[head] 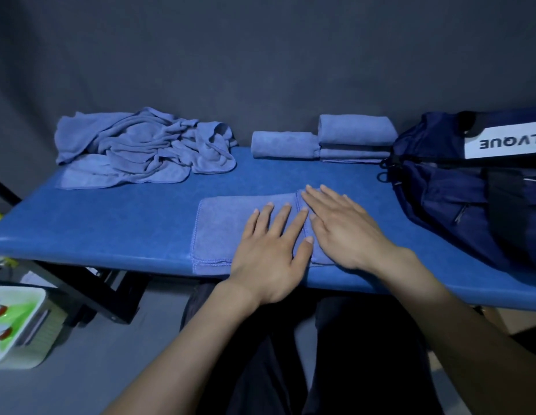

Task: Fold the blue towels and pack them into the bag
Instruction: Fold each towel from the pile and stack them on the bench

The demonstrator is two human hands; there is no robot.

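Both hands lie flat on a partly folded blue towel (221, 232) at the near edge of the blue padded counter (111, 223), roughly at 6 o'clock on its surface. The left hand (269, 253) has its fingers straight and spread, palm down, pressing the towel's middle. The right hand (338, 226) is also flat, fingers extended and pointing toward 11 o'clock, resting on the towel's right part where a folded flap edge runs from near to far. The two hands are just beside each other, index fingers almost touching; neither grips anything. The towel's near hem hangs slightly over the counter's front edge.

At 10 o'clock on the counter, against the dark backdrop, sits a crumpled heap of unfolded blue towels (144, 148). At 1 o'clock lies one folded towel (283, 145), and just to its right, touching it, a small stack of folded towels (355, 137) stands higher. At 3 o'clock, a navy duffel bag (458, 199) rests on the counter's right end; it bears a white label with dark lettering seen upside down, and its zipper pulls hang at the end facing the stack. The bag is near the stack but well apart from the towel under the hands.

Below the counter at 8 o'clock, a white bin (18, 327) holds green and red items too blurred to identify. The person's dark-trousered legs show beneath the counter's front.
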